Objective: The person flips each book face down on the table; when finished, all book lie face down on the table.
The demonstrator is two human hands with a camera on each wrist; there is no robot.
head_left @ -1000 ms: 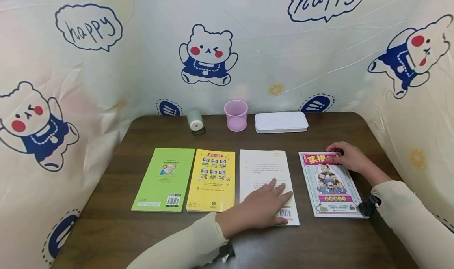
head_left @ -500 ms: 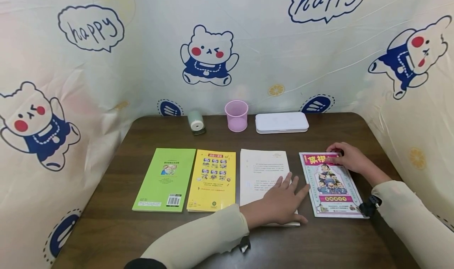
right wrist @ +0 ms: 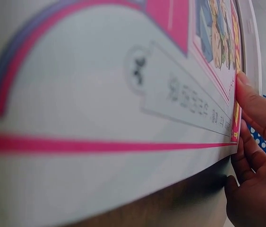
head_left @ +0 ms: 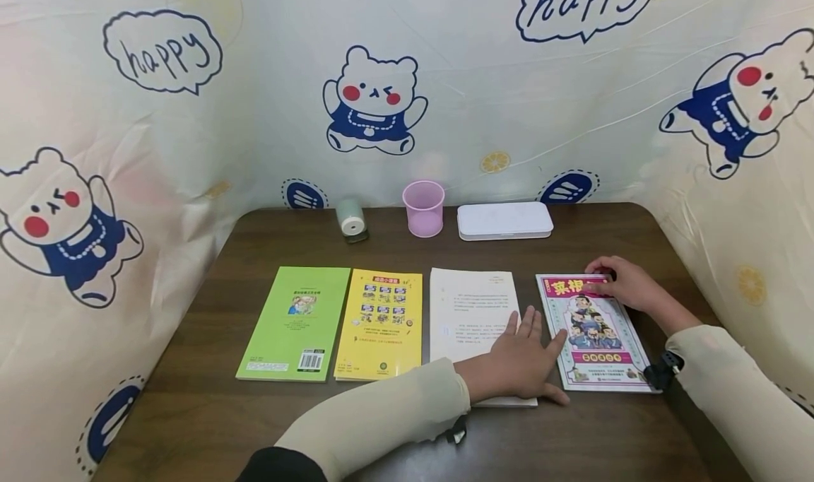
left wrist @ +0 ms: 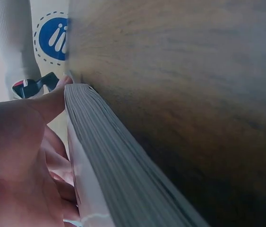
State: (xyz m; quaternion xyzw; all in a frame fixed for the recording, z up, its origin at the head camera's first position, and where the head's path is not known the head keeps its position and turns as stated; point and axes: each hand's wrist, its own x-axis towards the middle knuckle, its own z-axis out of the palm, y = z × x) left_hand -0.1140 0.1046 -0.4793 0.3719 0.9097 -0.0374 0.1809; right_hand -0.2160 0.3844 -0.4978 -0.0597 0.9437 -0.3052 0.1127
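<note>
My left hand (head_left: pixel 524 362) lies with straight, spread fingers across the lower right part of a white book (head_left: pixel 467 298) with lines of print. Its thumb reaches past the book's right edge. In the left wrist view, the page edges of that book (left wrist: pixel 118 161) show beside the hand (left wrist: pixel 19 156). At the upper right corner of a pink and pale-blue book with cartoon figures (head_left: pixel 594 326), my right hand (head_left: pixel 626 283) pinches the edge. The right wrist view has the thumb (right wrist: pixel 253 97) on the cover and other fingers at the side, partly hidden.
To the left lie a green book (head_left: pixel 292 326) and a yellow book (head_left: pixel 378 333). A pale green bottle-like item (head_left: pixel 351 219), a purple cup (head_left: pixel 424 210) and a white flat case (head_left: pixel 505 221) stand along the back of the brown table (head_left: pixel 191 425). Printed cloth (head_left: pixel 254 114) surrounds it.
My left hand has slid right across the white book, from its lower middle to its right edge. The right hand and the books have stayed in place.
</note>
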